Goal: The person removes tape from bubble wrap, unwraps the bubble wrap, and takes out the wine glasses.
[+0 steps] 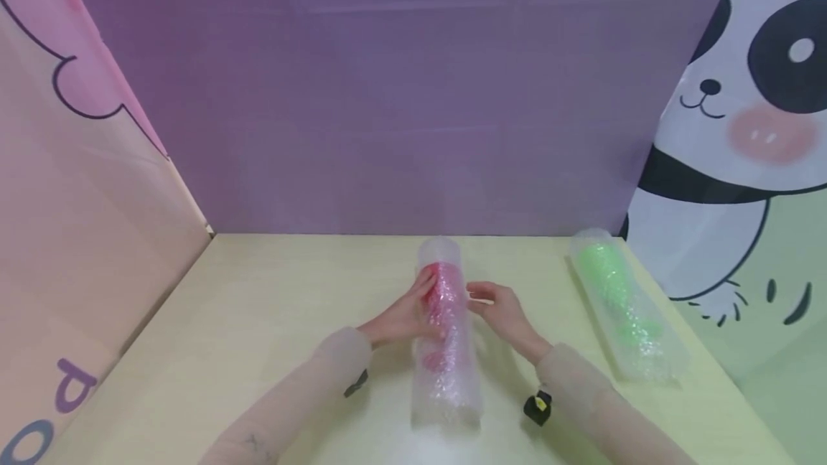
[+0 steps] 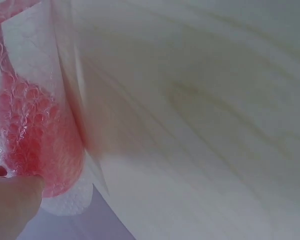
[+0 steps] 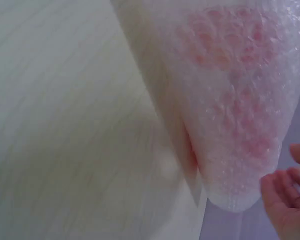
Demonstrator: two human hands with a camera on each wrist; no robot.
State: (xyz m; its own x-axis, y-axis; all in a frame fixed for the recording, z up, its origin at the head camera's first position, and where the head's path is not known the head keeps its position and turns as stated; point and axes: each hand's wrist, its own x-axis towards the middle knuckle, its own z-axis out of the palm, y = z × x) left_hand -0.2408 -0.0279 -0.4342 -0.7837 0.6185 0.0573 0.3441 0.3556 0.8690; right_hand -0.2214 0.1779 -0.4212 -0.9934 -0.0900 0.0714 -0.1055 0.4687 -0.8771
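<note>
A roll of clear bubble wrap (image 1: 446,393) lies lengthwise on the table in front of me. Through its layers shows a pink thing (image 2: 32,130) with a broad rounded end and a thin stem; the wrap blurs its kind. My left hand (image 1: 403,318) rests on the roll from the left, fingers and thumb spread over its upper side. At the roll's right side is my right hand (image 1: 504,311), its fingers loosely bent and holding nothing. In the right wrist view its fingertips (image 3: 270,182) come close to the wrap's far end; whether they touch it I cannot tell.
A second bubble-wrap roll (image 1: 620,307) with something bright green inside lies near the right edge of the pale wooden table (image 1: 271,285). A purple panel (image 1: 413,92) stands behind the table, with printed cartoon panels at both sides.
</note>
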